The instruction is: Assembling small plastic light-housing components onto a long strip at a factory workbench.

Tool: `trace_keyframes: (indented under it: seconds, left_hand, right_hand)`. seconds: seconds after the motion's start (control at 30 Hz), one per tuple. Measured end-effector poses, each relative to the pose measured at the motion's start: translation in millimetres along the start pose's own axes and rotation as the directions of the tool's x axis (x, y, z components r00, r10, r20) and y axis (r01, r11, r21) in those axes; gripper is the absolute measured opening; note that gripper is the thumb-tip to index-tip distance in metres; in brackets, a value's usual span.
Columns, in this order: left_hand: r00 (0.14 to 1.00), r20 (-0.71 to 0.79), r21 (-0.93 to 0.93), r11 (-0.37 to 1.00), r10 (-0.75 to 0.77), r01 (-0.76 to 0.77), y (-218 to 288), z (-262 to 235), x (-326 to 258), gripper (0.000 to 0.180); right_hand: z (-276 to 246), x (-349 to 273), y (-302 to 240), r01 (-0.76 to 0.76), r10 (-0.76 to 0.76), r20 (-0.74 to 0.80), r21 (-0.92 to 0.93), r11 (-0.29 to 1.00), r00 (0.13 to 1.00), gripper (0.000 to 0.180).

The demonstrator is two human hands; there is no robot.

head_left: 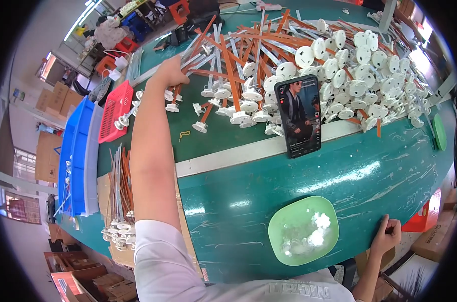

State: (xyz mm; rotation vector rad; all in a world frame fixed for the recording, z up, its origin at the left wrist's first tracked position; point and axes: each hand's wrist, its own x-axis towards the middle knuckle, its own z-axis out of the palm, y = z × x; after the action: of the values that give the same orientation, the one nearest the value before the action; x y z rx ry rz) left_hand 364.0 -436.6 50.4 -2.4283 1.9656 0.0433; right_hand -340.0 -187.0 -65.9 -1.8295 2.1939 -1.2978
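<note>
My left hand (169, 74) reaches across to the left end of a large pile of light strips (233, 75), its fingers curled down among them. Each orange or silver strip carries a round white plastic cap. Strips show above and below the fingers, but what they grip is hidden. By the table's front edge on the right, my right hand (387, 235) is loosely curled, thumb and forefinger nearly meeting, with nothing visible in it. A light green square bowl (279, 236) with small white and clear pieces lies to its left.
A phone (300, 118) playing a video leans against the pile. Left of my arm are a red basket (116, 111), a blue bin (77, 156) and a bundle of capped strips (120, 201) on cardboard. A pale ledge (228, 157) crosses the green table (248, 191).
</note>
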Motion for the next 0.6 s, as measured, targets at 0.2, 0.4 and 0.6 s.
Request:
trace_keyframes:
  seconds: [0.2,0.4,0.6]
  left_hand:
    - [0.998,-0.035,0.124,0.991,-0.043,0.047,10,-33,-10,0.066]
    - [0.992,-0.084,0.335,0.935,-0.093,0.116,26,-65,-26,0.048]
    - [0.984,-0.169,0.329,0.938,-0.054,0.108,20,-93,-58,0.040]
  right_hand:
    - [2,0,-1,0.045,-0.044,-0.011,0.067,0.997,0.999,0.034]
    - [3,1,-4,0.072,-0.070,-0.024,0.125,0.989,0.997,0.034]
    - [4,3,-8,0.127,-0.125,-0.024,0.206,0.970,0.992,0.033]
